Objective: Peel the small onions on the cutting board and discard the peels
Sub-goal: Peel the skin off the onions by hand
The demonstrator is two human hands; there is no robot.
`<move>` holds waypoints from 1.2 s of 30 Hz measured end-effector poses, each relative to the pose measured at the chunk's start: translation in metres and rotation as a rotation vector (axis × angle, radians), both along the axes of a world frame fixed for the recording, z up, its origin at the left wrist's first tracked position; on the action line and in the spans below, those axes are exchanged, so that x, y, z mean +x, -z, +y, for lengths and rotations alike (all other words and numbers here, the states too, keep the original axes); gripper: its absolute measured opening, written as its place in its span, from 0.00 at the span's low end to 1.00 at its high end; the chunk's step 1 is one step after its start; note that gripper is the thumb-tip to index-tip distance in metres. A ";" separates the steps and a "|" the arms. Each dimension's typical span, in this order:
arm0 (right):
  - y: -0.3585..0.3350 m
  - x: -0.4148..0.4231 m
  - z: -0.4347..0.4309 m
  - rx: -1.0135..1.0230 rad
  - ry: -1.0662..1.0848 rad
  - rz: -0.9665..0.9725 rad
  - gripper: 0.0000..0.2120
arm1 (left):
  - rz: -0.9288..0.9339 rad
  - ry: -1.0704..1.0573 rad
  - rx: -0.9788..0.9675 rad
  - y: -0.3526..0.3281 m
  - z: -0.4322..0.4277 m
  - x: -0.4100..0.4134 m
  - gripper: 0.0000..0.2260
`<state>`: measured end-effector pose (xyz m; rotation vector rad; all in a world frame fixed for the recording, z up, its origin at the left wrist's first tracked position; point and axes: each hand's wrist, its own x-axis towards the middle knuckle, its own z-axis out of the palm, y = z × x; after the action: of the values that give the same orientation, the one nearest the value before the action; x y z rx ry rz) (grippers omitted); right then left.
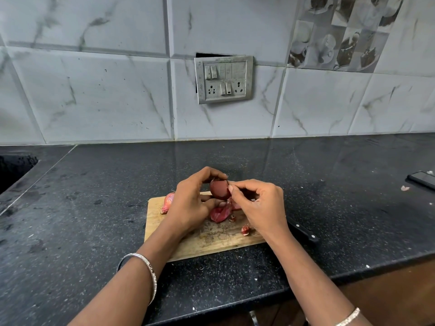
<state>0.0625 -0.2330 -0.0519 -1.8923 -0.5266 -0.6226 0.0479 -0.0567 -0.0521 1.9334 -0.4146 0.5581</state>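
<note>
Gripping an onion (219,189), the left hand (190,204) overhangs the board's (211,243) edge.

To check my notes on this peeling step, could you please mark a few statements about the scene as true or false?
1. The left hand holds a small onion above the cutting board. True.
2. The right hand grips the knife. False: the knife lies on the counter beside the board, and the right hand pinches the small onion's skin.
3. A second onion lies at the board's far left corner. True.
4. No peels lie on the board. False: reddish peels lie on it below the hands.
</note>
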 end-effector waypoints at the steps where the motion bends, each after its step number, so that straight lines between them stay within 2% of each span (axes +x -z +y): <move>1: 0.000 0.000 0.000 0.003 0.000 0.001 0.04 | 0.004 0.008 -0.008 0.000 0.000 -0.001 0.24; 8: 0.002 0.000 0.002 -0.053 0.044 -0.033 0.05 | 0.050 0.059 -0.061 0.003 0.003 -0.002 0.24; 12: -0.001 0.000 0.001 -0.077 0.105 -0.064 0.10 | 0.045 0.030 -0.034 0.003 0.002 0.000 0.24; 15: -0.005 -0.002 -0.005 -0.019 0.187 -0.078 0.09 | 0.095 0.027 -0.057 0.004 0.003 0.003 0.25; 17: -0.007 -0.003 -0.010 0.004 0.279 -0.046 0.06 | 0.160 0.090 -0.144 0.007 0.004 0.003 0.24; 19: -0.006 -0.001 -0.015 -0.070 0.416 -0.029 0.03 | 0.231 0.176 -0.284 0.007 0.004 -0.001 0.22; 21: -0.002 0.003 -0.020 -0.223 0.553 0.024 0.08 | 0.284 0.219 -0.405 0.006 0.005 -0.004 0.21; 24: 0.004 0.009 -0.027 -0.460 0.664 0.249 0.12 | 0.343 0.263 -0.538 0.004 0.007 -0.005 0.22; 27: 0.006 0.009 -0.029 -0.533 0.663 0.342 0.12 | 0.424 0.348 -0.701 -0.001 0.004 -0.005 0.20; 31: 0.001 0.010 -0.031 -0.505 0.580 0.429 0.10 | 0.522 0.402 -0.938 -0.010 -0.001 -0.007 0.19; 36: -0.011 0.012 -0.031 -0.453 0.551 0.461 0.07 | 0.596 0.356 -0.957 -0.014 -0.001 -0.009 0.20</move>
<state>0.0741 -0.2644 -0.0405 -2.5452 0.1852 -0.4008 0.0388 -0.0578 -0.0384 0.9837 -0.0592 -0.0871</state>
